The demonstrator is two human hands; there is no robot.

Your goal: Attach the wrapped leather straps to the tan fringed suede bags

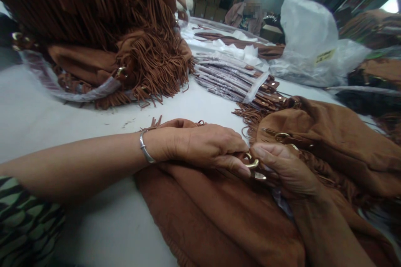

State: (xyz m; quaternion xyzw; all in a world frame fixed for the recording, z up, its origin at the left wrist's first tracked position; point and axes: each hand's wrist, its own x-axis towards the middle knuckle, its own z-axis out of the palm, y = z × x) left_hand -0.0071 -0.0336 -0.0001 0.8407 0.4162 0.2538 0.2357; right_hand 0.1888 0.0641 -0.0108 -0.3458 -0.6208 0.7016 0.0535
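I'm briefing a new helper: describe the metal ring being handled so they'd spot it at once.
On the white table, find the brown bag nearest the camera. The left hand and right hand meet over it, pinching a gold ring; other gold rings lie untouched.

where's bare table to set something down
Bare table lies between the fringed bag pile and the left forearm, and below it, left of the brown bag. The right is crowded: strap stack, plastic bag, left hand and right hand on the metal ring.
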